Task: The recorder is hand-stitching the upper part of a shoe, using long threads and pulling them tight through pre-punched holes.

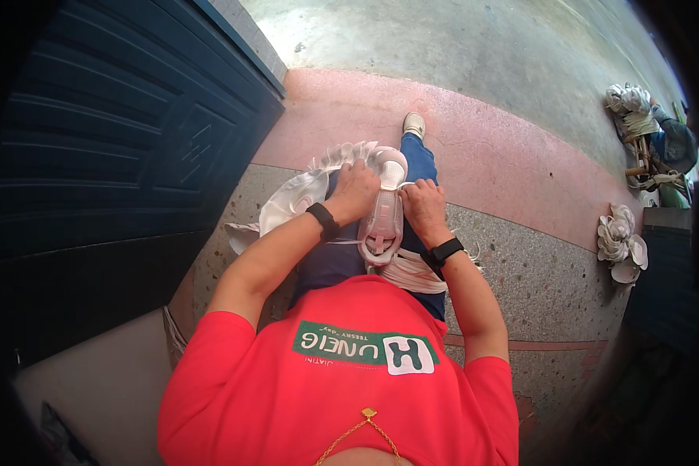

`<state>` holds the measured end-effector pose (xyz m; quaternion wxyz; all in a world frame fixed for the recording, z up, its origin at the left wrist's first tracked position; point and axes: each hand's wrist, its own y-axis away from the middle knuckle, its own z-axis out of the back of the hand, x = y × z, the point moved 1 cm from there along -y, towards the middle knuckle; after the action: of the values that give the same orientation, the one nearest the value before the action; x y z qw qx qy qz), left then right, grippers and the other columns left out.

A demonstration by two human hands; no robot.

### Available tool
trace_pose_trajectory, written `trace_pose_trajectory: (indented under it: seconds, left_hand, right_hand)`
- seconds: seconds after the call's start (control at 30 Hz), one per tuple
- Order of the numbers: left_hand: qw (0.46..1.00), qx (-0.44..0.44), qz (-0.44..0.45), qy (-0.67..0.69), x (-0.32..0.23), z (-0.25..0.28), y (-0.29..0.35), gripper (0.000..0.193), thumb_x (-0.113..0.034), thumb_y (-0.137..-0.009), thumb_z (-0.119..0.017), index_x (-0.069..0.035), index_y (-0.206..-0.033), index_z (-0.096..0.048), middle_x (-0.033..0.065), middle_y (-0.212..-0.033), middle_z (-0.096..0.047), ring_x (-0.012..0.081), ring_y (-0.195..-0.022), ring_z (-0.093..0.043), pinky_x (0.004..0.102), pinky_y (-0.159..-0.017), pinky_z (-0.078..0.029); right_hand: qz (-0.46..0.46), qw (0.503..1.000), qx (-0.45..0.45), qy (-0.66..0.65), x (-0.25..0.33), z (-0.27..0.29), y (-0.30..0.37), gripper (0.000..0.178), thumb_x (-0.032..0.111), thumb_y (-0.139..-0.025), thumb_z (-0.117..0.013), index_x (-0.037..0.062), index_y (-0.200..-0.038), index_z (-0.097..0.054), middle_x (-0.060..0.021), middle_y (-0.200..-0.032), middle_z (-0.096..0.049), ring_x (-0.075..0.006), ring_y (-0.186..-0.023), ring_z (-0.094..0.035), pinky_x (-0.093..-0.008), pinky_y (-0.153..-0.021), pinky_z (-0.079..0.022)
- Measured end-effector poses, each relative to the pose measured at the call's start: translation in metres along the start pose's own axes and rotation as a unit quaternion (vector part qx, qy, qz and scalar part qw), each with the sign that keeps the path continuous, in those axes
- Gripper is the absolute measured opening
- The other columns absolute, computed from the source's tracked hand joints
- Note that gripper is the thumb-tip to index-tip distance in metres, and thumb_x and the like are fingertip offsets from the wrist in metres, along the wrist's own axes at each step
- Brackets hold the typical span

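A pale pink and white shoe upper (381,221) lies lengthwise across my lap. My left hand (355,190) is closed at its left edge, fingers curled beside the white part (392,172); the fingertips are partly hidden. On the other side, my right hand (424,208) pinches a thin white shoelace (405,185) that runs to the shoe upper. A bundle of loose white laces (413,273) drapes over my right thigh. Against my left thigh rest more white and pinkish shoe uppers (297,196), lined up in a curved row toward my knee.
A dark blue panelled door (124,132) stands at the left. Ahead, a pink floor strip (489,128) meets grey concrete (443,39). At the right, a pile of white shoe pieces (621,242) sits on the speckled floor, with a loaded rack (648,144) beyond it. My shoe-clad foot (414,124) stretches forward.
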<state>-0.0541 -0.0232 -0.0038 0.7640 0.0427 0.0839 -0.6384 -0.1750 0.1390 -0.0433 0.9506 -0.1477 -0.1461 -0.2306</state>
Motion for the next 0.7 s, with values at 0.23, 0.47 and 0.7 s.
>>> trace_pose_trajectory:
  seconds: [0.23, 0.47, 0.7]
  left_hand:
    - [0.988, -0.101, 0.086, 0.08, -0.002, -0.019, 0.018, 0.017, -0.026, -0.082, -0.075, -0.009, -0.078, -0.071, 0.0101, -0.089, -0.069, 0.0302, -0.098, -0.059, 0.0463, -0.081, -0.044]
    - [0.979, -0.023, 0.163, 0.117, -0.012, -0.019, 0.039, 0.026, -0.026, -0.087, -0.07, -0.009, -0.106, -0.068, 0.0109, -0.102, -0.069, 0.0351, -0.105, -0.057, 0.0516, -0.081, -0.046]
    - [0.953, 0.012, 0.185, 0.241, 0.012, -0.021, 0.041, 0.022, -0.021, -0.092, -0.059, -0.009, -0.102, -0.076, 0.0142, -0.098, -0.073, 0.0368, -0.105, -0.061, 0.0547, -0.084, -0.048]
  right_hand:
    - [0.009, 0.997, 0.081, -0.006, 0.01, 0.008, 0.009, 0.024, 0.031, -0.094, -0.065, 0.0081, -0.096, -0.071, -0.0125, -0.098, -0.067, -0.0315, -0.099, -0.061, -0.046, -0.086, -0.044]
    - [0.016, 0.986, 0.104, -0.133, -0.004, -0.016, 0.007, 0.016, 0.017, -0.094, -0.06, 0.0034, -0.1, -0.066, -0.018, -0.1, -0.065, -0.0395, -0.102, -0.06, -0.0529, -0.084, -0.047]
    - [0.076, 0.984, 0.089, -0.135, 0.007, -0.009, 0.002, 0.012, 0.011, -0.092, -0.061, 0.0038, -0.101, -0.065, -0.0188, -0.093, -0.065, -0.0398, -0.094, -0.062, -0.0483, -0.084, -0.051]
